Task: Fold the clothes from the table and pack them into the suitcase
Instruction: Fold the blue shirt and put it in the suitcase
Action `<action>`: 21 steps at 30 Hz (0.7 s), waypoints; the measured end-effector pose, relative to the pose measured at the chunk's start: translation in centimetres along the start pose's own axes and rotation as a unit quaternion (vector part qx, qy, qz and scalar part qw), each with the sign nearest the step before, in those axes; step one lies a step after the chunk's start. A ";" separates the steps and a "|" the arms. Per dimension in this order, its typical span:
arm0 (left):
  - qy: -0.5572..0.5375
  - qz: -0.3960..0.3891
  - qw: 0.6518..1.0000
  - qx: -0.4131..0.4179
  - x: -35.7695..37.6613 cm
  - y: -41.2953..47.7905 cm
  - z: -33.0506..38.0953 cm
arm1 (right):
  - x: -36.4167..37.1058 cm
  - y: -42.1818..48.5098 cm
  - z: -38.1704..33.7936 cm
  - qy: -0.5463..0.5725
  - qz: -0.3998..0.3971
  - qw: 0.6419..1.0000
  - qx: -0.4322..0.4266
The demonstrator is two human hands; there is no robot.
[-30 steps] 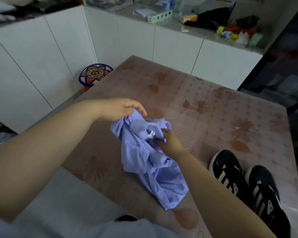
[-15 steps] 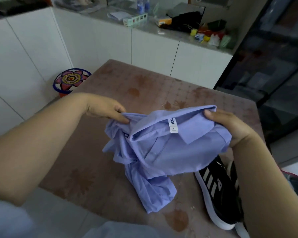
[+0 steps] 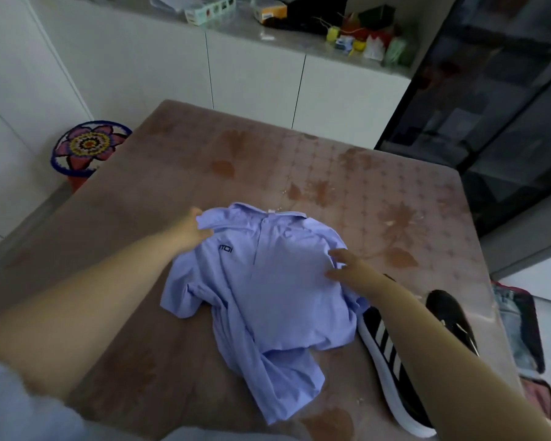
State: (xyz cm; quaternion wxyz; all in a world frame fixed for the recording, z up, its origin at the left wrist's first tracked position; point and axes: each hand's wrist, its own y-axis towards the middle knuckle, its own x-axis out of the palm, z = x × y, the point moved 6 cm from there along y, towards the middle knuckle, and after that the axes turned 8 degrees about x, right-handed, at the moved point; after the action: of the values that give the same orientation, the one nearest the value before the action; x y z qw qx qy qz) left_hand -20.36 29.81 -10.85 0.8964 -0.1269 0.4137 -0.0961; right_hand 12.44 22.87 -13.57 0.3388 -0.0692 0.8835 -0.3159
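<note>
- One blue shirt (image 3: 268,291) and two black shoes (image 3: 385,354) lie on the tabletop (image 3: 331,173).
- The nearer shoe lies just beside the shirt, partly hidden by the right forearm.
- A patterned stool (image 3: 88,148) stands left.
- The left grip (image 3: 190,232) pinches the collar.
- The right grip (image 3: 347,265), fingers spread, rests on the shoulder.
- The shirt, held up before, now lies spread out.

Home, lived-in domestic room. White cabinets (image 3: 255,84) along the wall, their top littered with household clutter (image 3: 357,36). Flower-patterned round stool (image 3: 88,148) in the corner. Bench (image 3: 331,173) under a floral plastic cover, sneakers (image 3: 385,354) lying on it. Dark glass doors (image 3: 497,106) at right.
</note>
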 end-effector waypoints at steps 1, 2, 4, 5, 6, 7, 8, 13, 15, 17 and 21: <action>0.043 -0.028 0.999 -0.002 0.8 -0.5 -0.9 | 0.6 0.3 1.3 -0.032 -0.006 0.999 0.022; 0.082 -0.051 0.995 -0.008 1.5 -1.0 -1.8 | 1.0 0.4 2.1 -0.049 0.003 0.998 0.036; 0.109 -0.043 0.992 -0.054 2.5 -1.8 -4.3 | 1.1 0.8 3.1 -0.084 0.057 0.994 0.049; 0.127 -0.031 0.988 -0.085 2.9 -1.8 -5.8 | 1.1 1.1 3.4 -0.102 0.080 0.990 0.046; 0.148 -0.021 0.983 -0.110 3.1 -2.0 -6.6 | 1.1 1.2 3.3 -0.115 0.102 0.987 0.050; 0.156 -0.011 0.980 -0.123 3.4 -1.9 -7.5 | 1.0 1.3 3.1 -0.116 0.126 0.983 0.062; 0.153 0.005 0.980 -0.125 3.6 -1.9 -8.0 | 0.8 1.5 3.2 -0.116 0.143 0.979 0.084; 0.161 0.084 0.983 -0.038 1.4 -1.2 -6.7 | -0.7 1.7 1.4 -0.232 0.137 0.960 0.075; 0.143 0.161 0.977 -0.005 -1.5 -0.4 -6.4 | -2.7 0.8 0.2 -0.157 0.227 0.960 0.057; 0.152 0.222 0.963 0.006 -4.4 0.2 -6.1 | -4.5 -0.3 -0.7 -0.007 0.303 0.953 0.012; 0.183 0.249 0.950 0.049 -6.1 0.6 -4.8 | -3.6 -2.1 -1.8 0.073 0.229 0.966 -0.099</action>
State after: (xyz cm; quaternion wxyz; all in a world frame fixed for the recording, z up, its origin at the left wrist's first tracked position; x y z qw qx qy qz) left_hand -27.89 31.31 -9.66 0.8056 0.0439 0.5841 0.0887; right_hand 13.81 23.33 -9.30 0.3277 0.1251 0.9252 -0.1448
